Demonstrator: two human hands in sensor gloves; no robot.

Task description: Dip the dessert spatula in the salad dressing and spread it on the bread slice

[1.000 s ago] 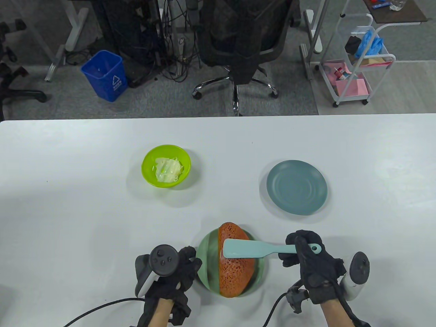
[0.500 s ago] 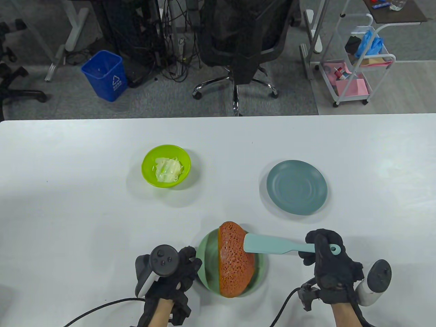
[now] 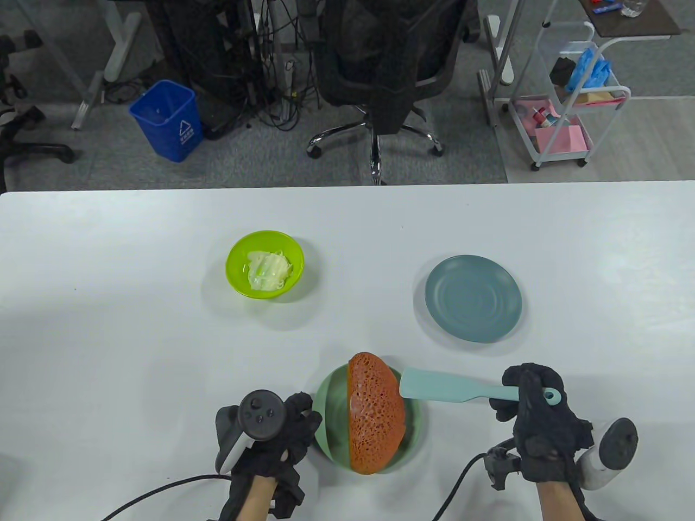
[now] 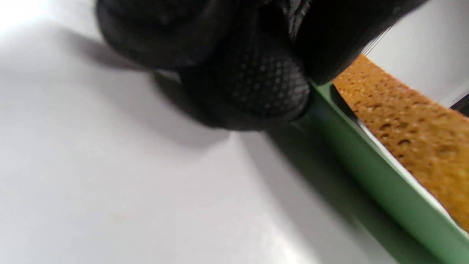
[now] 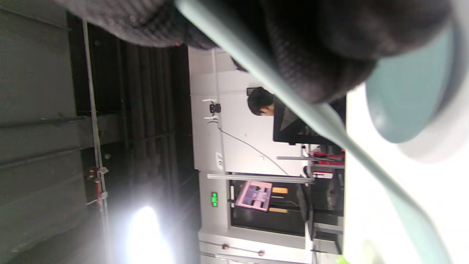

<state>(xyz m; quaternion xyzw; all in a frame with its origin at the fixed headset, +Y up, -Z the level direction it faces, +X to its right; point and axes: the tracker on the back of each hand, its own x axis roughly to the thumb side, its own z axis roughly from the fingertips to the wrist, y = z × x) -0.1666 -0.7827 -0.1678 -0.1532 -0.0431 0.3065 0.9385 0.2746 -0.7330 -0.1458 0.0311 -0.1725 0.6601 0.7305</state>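
A brown porous bread slice lies on a green plate near the table's front edge; both show in the left wrist view, the bread above the plate's rim. My right hand grips the handle of a light teal dessert spatula, its blade at the bread's right edge. The handle crosses the right wrist view. My left hand rests on the table with fingertips against the plate's left rim. A lime green bowl of pale salad dressing stands far left.
An empty blue-grey plate stands right of centre, also in the right wrist view. Cables trail from both wrists to the front edge. An office chair and a blue bin stand beyond the table's far edge.
My right hand has drawn the spatula to the right, from across the middle of the bread to its right edge. The left hand, plate and bread have stayed still.
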